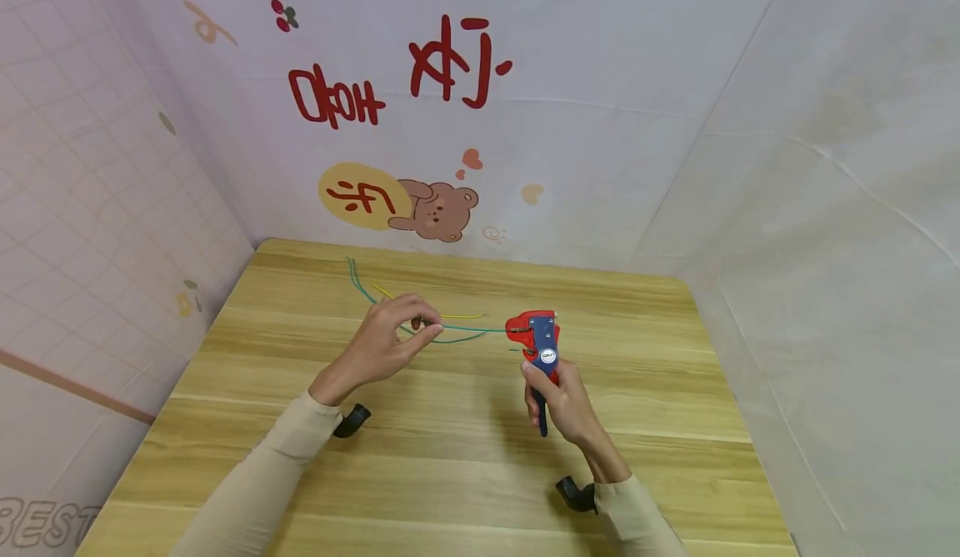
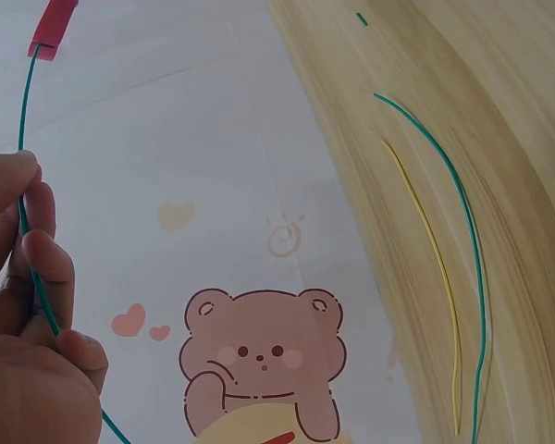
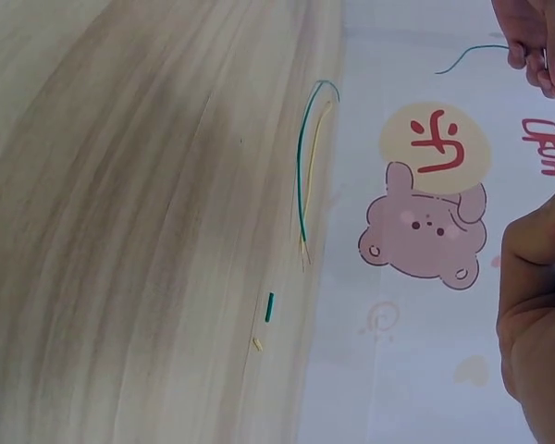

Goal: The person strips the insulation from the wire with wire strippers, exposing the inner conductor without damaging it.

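Observation:
My left hand (image 1: 386,340) pinches a thin green wire (image 1: 472,328) between thumb and fingertips, and the wire runs straight to the right. In the left wrist view, its far end enters the red nose (image 2: 54,28) of a wire stripper. That red and blue wire stripper (image 1: 543,342) stands upright in my right hand (image 1: 566,403), fingers wrapped round its handles. The left wrist view shows the wire's other end trailing below the left palm. In the right wrist view, the right hand (image 3: 541,324) fills the right edge and the tool is hidden.
A second green wire (image 2: 464,203) and a yellow wire (image 2: 435,250) lie side by side on the wooden table (image 1: 450,474). Bare strands show at the green one's end. Nearby are a short green piece (image 3: 269,307) and a tiny yellow one (image 3: 257,344). A printed wall covering (image 1: 585,123) rises behind.

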The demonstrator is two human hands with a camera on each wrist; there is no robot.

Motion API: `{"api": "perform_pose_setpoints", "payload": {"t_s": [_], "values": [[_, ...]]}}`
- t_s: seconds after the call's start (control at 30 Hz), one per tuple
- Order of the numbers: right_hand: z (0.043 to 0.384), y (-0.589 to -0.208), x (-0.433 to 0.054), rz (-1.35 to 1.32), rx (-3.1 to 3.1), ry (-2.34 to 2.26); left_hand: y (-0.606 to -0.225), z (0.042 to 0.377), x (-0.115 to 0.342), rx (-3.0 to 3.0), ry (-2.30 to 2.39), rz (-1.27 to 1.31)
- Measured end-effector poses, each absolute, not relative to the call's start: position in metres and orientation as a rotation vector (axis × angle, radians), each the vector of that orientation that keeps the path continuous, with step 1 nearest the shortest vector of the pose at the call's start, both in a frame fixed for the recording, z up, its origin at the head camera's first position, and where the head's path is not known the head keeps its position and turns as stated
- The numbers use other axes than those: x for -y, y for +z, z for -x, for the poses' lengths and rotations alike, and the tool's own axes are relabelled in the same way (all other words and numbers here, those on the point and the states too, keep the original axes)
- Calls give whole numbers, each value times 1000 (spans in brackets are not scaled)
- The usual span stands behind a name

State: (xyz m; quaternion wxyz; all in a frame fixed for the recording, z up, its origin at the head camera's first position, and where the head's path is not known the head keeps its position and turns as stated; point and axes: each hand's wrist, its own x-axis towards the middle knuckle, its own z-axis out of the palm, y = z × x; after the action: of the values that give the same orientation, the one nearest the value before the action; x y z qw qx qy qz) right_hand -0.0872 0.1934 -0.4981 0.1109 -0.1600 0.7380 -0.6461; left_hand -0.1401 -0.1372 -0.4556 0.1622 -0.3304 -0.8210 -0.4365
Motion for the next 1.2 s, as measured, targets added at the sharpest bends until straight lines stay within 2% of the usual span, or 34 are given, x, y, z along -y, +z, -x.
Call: {"api": "perform_pose_setpoints", "payload": {"t_s": [1.2], "values": [[91,-497,-193,503,-2199,-1937,-453,139,137,2329,-1271,941]]}}
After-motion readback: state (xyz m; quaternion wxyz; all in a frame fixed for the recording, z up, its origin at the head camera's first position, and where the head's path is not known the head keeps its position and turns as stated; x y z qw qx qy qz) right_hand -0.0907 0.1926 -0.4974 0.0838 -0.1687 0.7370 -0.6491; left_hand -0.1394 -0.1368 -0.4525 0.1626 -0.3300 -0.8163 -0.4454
